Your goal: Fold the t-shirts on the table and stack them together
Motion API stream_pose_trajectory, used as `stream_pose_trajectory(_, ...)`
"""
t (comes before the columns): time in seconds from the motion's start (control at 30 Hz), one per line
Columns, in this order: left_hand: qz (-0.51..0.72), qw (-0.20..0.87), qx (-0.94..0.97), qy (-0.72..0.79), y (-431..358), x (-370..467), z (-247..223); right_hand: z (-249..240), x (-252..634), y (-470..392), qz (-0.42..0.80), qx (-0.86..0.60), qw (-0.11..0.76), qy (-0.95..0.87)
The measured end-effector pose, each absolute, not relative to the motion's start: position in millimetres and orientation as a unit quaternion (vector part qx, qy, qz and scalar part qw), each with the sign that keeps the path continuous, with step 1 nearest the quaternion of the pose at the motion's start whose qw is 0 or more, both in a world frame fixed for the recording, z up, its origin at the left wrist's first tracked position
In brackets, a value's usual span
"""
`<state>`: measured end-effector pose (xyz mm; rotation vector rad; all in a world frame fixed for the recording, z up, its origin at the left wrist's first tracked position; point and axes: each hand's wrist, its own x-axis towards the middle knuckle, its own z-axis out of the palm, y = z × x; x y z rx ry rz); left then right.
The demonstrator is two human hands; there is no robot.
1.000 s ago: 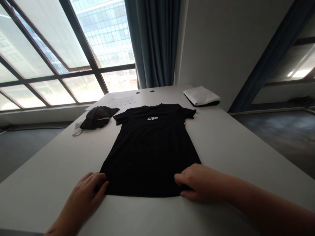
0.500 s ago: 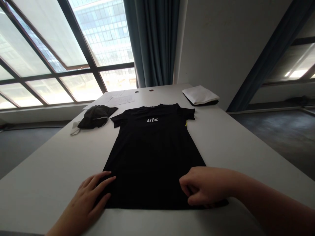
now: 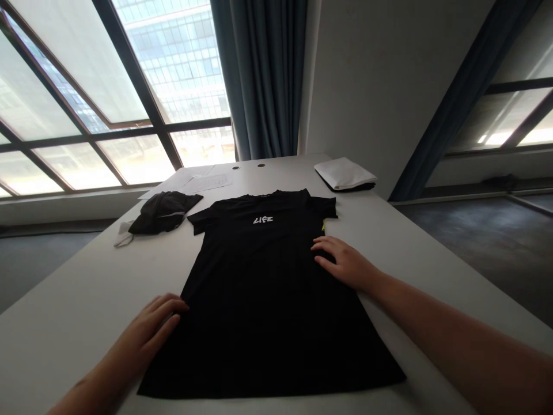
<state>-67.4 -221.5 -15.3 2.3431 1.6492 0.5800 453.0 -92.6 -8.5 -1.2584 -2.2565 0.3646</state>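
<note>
A black T-shirt [image 3: 259,300] lies spread flat on the white table, its collar at the far end and its hem toward me. White lettering [image 3: 263,220] crosses its chest, and a bit of yellow [image 3: 323,226] shows beneath the right sleeve. My left hand [image 3: 155,323] rests at the shirt's left side edge, fingertips on the cloth and fingers stretched out. Higher up, my right hand [image 3: 341,262] lies on the right side below the sleeve, with its fingers apart and nothing gripped.
On the white table [image 3: 78,300], a dark cap [image 3: 162,213] with a pale strap lies left of the shirt. Papers [image 3: 209,182] are at the far left. A folded white and black cloth [image 3: 345,174] sits at the far right, near the wall.
My right hand has opened from a closed grip near the hem and moved up the right side. My left hand has shifted slightly left, and the lower left hem corner now shows.
</note>
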Motion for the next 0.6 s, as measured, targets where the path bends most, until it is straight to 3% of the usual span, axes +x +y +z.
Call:
stream_pose_trajectory(0.17,0.176,0.014,0.791,0.586,-110,-63,-13,-35,473,-14,0.005,-0.562,0.289,-0.775)
stream_pose_trajectory(0.3,0.192,-0.045,0.763,0.616,-25,-56,-14,-34,486,33,-0.014,-0.622,0.246,-0.743)
stream_pose_trajectory(0.43,0.153,-0.029,0.752,0.641,22,-53,-21,-30,495,46,-0.02,-0.687,0.17,-0.706)
stream_pose_trajectory(0.6,0.112,-0.004,0.733,0.67,32,-68,-33,-24,497,38,-0.074,-0.7,0.158,-0.692)
